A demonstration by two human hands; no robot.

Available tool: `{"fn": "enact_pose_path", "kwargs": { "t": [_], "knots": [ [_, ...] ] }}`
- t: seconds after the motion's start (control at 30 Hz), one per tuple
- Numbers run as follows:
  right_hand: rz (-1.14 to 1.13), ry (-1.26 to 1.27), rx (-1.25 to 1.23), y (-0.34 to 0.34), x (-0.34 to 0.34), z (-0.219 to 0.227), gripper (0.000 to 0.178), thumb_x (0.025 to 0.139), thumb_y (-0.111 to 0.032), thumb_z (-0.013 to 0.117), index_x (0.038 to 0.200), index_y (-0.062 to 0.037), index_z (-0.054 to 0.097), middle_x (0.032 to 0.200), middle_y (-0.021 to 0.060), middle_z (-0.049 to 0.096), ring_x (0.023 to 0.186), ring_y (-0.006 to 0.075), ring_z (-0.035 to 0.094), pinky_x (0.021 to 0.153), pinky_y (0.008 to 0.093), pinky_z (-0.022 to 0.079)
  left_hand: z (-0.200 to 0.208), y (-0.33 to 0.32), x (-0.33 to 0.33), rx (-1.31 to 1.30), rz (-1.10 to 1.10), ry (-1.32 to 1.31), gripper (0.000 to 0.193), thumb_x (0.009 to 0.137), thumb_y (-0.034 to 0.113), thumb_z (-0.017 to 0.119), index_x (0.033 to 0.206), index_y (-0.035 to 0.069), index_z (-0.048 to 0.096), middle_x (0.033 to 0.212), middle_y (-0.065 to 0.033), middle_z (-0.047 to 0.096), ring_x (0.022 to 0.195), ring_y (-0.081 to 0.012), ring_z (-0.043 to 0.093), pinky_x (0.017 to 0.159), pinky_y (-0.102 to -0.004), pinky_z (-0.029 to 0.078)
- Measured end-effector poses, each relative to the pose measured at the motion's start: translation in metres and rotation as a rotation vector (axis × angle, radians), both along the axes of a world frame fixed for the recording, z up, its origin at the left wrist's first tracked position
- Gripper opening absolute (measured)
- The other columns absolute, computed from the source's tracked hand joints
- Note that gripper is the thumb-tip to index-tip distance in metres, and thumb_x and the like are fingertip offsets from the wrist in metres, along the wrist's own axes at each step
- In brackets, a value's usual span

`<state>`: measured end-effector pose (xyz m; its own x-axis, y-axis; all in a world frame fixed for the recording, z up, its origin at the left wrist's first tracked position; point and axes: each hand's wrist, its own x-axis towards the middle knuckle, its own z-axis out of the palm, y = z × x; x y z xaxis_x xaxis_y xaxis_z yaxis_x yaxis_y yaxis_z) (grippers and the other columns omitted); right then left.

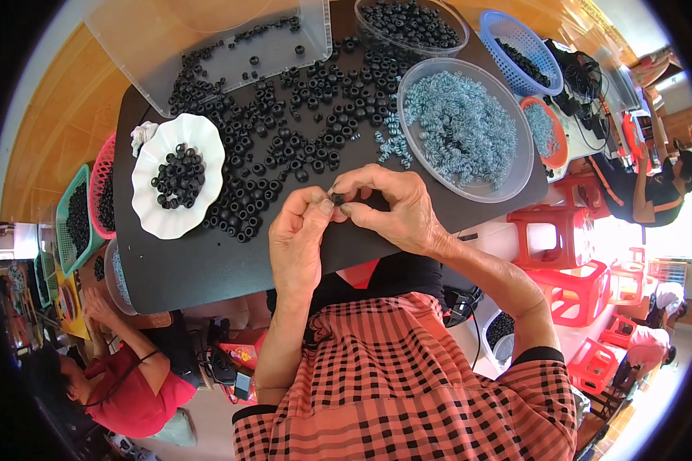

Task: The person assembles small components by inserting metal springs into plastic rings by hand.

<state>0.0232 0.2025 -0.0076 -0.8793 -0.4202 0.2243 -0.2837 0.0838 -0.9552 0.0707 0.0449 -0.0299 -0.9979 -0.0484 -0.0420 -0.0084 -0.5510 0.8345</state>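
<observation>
Just in front of me, over the near edge of the dark table, my left hand (298, 230) and my right hand (392, 206) meet fingertip to fingertip. Both pinch one small black round part (337, 199); the fingers cover much of it, and whether a spring sits in it I cannot tell. Beyond them lies a loose spread of black round hollow parts (265, 150). To the right, a clear round bowl (521, 165) holds a heap of small bluish coil springs (465, 127), with several spilled beside it. A white scalloped plate (150, 211) on the left carries more black parts.
A clear bin (142, 58) lies on its side at the far left, black parts spilling from it. Farther back stand a clear tub (461, 34) and a blue basket (552, 73). Red stools (550, 230) stand to the right. A co-worker in red (142, 384) sits at left.
</observation>
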Motion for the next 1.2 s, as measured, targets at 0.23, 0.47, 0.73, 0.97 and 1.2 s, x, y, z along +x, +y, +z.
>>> {"fn": "enact_pose_path", "kwargs": {
  "t": [0.23, 0.47, 0.73, 0.97, 1.2],
  "knots": [
    [0.023, -0.017, -0.127, -0.004, 0.0, -0.01, 0.02, 0.081, 0.0, 0.066, 0.1, -0.0026, 0.066, 0.099, 0.0062, 0.066, 0.084, 0.0132, 0.06, 0.073, 0.0268, 0.048, -0.001, -0.005, -0.005, 0.157, -0.04, -0.053, 0.01, 0.093, 0.005, 0.058, 0.102, 0.0, 0.06, 0.093, -0.0024, 0.061, 0.088, -0.0115, 0.059, 0.087, -0.0283, 0.047],
    [-0.113, 0.531, 0.157, 0.002, -0.016, 0.01, 0.019, 0.074, -0.002, 0.068, 0.092, -0.0042, 0.065, 0.094, 0.0069, 0.064, 0.084, 0.0239, 0.061, 0.073, 0.0342, 0.047, -0.001, -0.009, -0.004, 0.245, -0.108, -0.058, 0.019, 0.09, 0.004, 0.061, 0.108, -0.003, 0.062, 0.096, -0.0074, 0.066, 0.09, -0.0159, 0.063, 0.089, -0.0313, 0.049],
    [-0.004, 0.871, 0.821, 0.02, -0.077, 0.011, 0.003, 0.076, -0.011, 0.064, 0.078, -0.0101, 0.062, 0.077, 0.0028, 0.058, 0.08, 0.0216, 0.052, 0.075, 0.0373, 0.036, -0.002, -0.008, -0.002, 0.223, -0.093, -0.06, 0.019, 0.089, 0.002, 0.06, 0.107, -0.004, 0.061, 0.095, -0.0094, 0.066, 0.09, -0.0165, 0.064, 0.09, -0.0321, 0.051],
    [0.02, 0.933, 0.953, 0.009, -0.083, 0.009, 0.005, 0.074, -0.012, 0.066, 0.074, -0.0107, 0.061, 0.075, 0.0032, 0.058, 0.079, 0.0219, 0.055, 0.074, 0.0376, 0.035, -0.007, -0.01, -0.005, 0.233, -0.095, -0.049, 0.019, 0.089, 0.003, 0.06, 0.106, -0.004, 0.06, 0.095, -0.0092, 0.064, 0.093, -0.0173, 0.063, 0.088, -0.0334, 0.051],
    [0.107, 0.209, 0.359, 0.002, -0.055, 0.031, 0.019, 0.073, 0.004, 0.064, 0.09, -0.0039, 0.061, 0.076, 0.0043, 0.064, 0.072, 0.0128, 0.064, 0.073, 0.0281, 0.048, -0.007, -0.011, -0.004, 0.252, -0.106, -0.051, 0.016, 0.092, 0.005, 0.055, 0.105, -0.004, 0.058, 0.088, -0.0095, 0.064, 0.09, -0.0182, 0.063, 0.085, -0.0328, 0.051]
  ]
}}
